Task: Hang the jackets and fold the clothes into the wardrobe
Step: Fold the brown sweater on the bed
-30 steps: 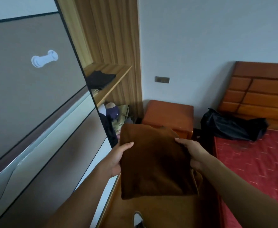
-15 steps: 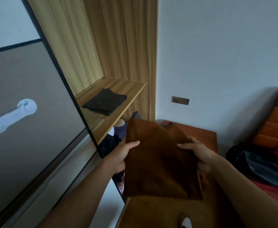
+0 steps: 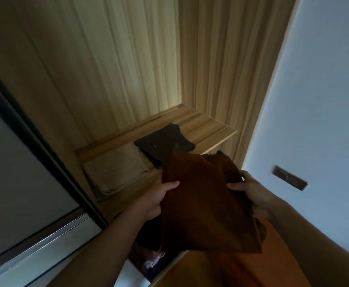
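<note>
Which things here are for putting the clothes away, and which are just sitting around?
For the job:
- brown folded garment, gripped by the left hand and the right hand
- wardrobe shelf
- black folded garment and beige folded garment, lying side by side on that shelf

Just there:
- wall plate
- sliding door
</note>
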Motion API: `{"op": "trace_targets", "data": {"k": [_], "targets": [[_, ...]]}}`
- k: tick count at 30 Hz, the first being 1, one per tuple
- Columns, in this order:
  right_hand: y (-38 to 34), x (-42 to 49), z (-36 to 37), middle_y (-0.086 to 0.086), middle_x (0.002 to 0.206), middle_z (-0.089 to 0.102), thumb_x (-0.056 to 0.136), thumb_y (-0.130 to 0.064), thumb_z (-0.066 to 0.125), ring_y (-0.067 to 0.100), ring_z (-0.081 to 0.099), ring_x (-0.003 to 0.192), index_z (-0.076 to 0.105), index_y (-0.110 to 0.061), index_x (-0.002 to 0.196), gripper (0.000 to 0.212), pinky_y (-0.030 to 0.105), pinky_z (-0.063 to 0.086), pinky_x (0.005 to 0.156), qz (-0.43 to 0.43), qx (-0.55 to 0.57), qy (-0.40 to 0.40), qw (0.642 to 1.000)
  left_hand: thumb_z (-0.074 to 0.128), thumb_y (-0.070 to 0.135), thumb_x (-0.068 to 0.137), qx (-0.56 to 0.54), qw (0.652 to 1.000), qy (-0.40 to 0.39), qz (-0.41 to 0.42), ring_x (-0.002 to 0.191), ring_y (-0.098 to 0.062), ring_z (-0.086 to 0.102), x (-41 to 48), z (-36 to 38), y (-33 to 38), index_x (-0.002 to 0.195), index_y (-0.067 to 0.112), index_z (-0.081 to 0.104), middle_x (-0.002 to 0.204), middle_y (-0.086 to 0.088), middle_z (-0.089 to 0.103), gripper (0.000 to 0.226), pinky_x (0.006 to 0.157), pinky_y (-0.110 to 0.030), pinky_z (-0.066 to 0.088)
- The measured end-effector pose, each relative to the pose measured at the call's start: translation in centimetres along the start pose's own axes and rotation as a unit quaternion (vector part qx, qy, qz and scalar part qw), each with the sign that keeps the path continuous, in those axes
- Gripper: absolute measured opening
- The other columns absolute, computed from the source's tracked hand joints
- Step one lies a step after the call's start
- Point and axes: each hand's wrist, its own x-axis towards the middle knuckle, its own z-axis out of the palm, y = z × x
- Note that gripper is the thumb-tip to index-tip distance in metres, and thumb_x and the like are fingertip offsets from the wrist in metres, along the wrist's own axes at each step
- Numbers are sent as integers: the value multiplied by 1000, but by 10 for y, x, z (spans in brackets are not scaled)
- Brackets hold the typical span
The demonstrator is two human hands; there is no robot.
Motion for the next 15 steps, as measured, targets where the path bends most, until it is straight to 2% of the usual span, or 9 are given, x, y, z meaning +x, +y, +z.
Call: {"op": "trace_targets", "data": {"k": [2, 5, 10, 13, 15], "targets": [[-16, 30, -4, 6, 136, 60, 89, -5, 73, 36, 63, 118, 50, -27, 138, 58, 55, 52, 103, 12, -23, -24, 999, 78, 22, 87, -22, 999, 24, 14, 116, -29, 66, 11, 0, 10, 145, 43, 40, 135, -2, 62, 73, 93, -50, 56], [-40, 72, -4, 8, 136, 60, 87, -7, 76, 37, 63, 118, 50, -28, 139, 62, 58, 51, 104, 18, -50, -43, 998, 75, 17, 90, -47, 997, 50, 39, 115, -26, 63, 34, -2, 27, 151, 48, 29, 135, 1, 58, 83, 81, -43, 57], [-84, 123, 0, 12, 133, 59, 90, -2, 71, 38, 64, 115, 49, -25, 137, 57, 57, 53, 101, 12, -75, -45, 996, 71, 8, 91, -54, 995, 60, 58, 115, -26, 61, 83, -5, 56, 156, 45, 21, 129, 1, 58, 91, 86, -45, 55], [-108, 148, -1, 14, 129, 60, 91, 0, 68, 38, 64, 112, 49, -23, 136, 55, 52, 57, 92, -2, -82, -24, 996, 70, 6, 91, -52, 995, 52, 72, 109, -24, 62, 116, -6, 78, 157, 42, 21, 131, 0, 58, 89, 78, -40, 55], [-122, 164, -4, 15, 126, 62, 90, 0, 68, 38, 66, 109, 50, -23, 137, 55, 47, 59, 82, -7, -93, -9, 996, 69, 7, 91, -45, 996, 48, 63, 107, -24, 61, 136, -2, 92, 157, 43, 19, 132, -2, 55, 90, 79, -43, 54]]}}
